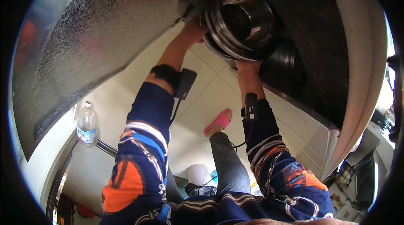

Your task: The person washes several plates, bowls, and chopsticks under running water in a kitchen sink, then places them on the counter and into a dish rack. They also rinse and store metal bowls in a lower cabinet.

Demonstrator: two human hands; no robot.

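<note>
A stack of round stainless-steel bowls or pots (240, 24) is held up in front of me, its openings facing me. My left hand (193, 31) grips the left side of the stack, its fingers partly hidden behind the rim. Under the lower edge is my right hand (248, 64), holding the stack from below, with most of its fingers hidden. To the right of the stack lies the dark inside of a cabinet (315, 35), where another dark, shiny round vessel (284, 57) shows faintly.
A frosted or textured panel (110, 29) stands open on the left. A clear plastic bottle (86, 125) with a label is on the tiled floor (195, 98) at lower left. Near my pink sandal (219, 122) the floor continues. A cylindrical white container (199, 174) stands behind me.
</note>
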